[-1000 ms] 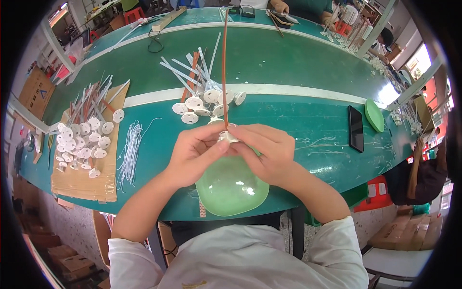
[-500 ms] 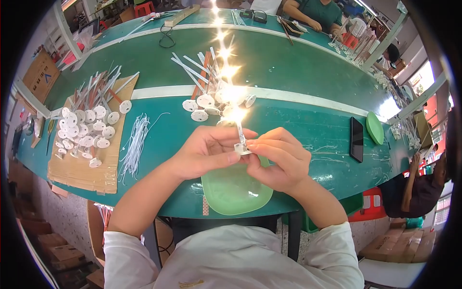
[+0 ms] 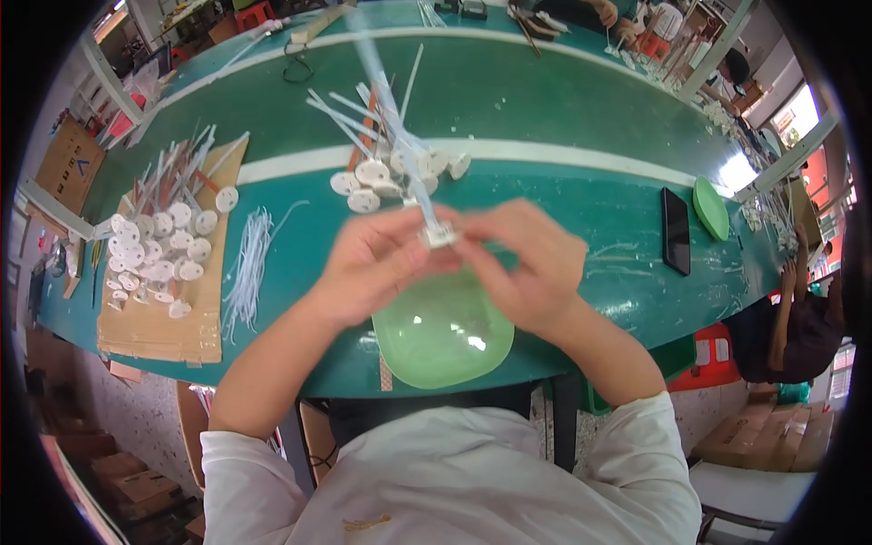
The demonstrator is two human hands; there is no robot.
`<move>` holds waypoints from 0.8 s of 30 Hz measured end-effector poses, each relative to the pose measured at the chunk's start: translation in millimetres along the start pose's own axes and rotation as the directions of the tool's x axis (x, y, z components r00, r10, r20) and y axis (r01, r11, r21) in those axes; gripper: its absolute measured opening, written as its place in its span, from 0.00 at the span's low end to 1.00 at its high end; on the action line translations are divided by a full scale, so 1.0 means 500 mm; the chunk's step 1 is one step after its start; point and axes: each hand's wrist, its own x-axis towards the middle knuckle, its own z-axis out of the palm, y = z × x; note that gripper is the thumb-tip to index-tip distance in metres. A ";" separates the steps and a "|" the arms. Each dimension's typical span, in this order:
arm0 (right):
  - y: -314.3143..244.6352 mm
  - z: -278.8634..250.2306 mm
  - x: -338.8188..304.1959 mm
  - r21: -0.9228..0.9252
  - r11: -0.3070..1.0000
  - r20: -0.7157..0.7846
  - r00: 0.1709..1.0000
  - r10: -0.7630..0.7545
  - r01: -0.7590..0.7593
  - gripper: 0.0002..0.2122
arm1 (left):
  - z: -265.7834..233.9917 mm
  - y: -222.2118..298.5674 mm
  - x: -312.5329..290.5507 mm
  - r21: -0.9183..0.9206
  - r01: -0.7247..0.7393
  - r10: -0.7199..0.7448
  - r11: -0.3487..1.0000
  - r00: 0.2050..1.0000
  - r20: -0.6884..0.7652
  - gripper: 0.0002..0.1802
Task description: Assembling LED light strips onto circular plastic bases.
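Observation:
An LED light strip [image 3: 413,168], unlit and smeared by motion, rises from a small white base [image 3: 440,237] in front of my chest. My left hand [image 3: 372,263] is closed on that base, thumb along its near side. From the other side, my right hand [image 3: 531,259] pinches at the base's right edge; its fingers are blurred. Just below both hands sits a translucent green bowl [image 3: 445,350]. Beyond them lies a bunch of similar strips with round white bases [image 3: 372,173].
At left, a cardboard sheet [image 3: 204,313] carries a larger pile of strips with round white bases [image 3: 150,245]. Beside it is a bundle of thin white wires [image 3: 250,272]. A black phone [image 3: 675,232] and a green dish [image 3: 710,209] lie at right. Other people work at the far and right sides.
The strip was brightly lit and now is dark, its top leaning further left. Both hands appear slightly higher in view, and the right one has blurred with motion.

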 end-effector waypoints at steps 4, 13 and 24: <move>-0.004 0.002 0.004 -0.029 0.978 0.078 0.975 0.208 -0.206 0.12 | -0.014 0.045 0.021 0.337 -0.136 0.185 0.932 0.975 -0.119 0.23; -0.002 0.007 -0.005 -0.026 0.983 0.020 0.983 0.181 -0.180 0.14 | -0.018 0.027 0.018 0.058 0.019 -0.019 0.998 1.000 -0.001 0.24; 0.012 0.014 -0.005 -0.009 0.993 -0.103 0.987 -0.121 0.121 0.15 | 0.007 0.003 0.015 -0.049 0.086 -0.078 0.995 0.986 0.149 0.27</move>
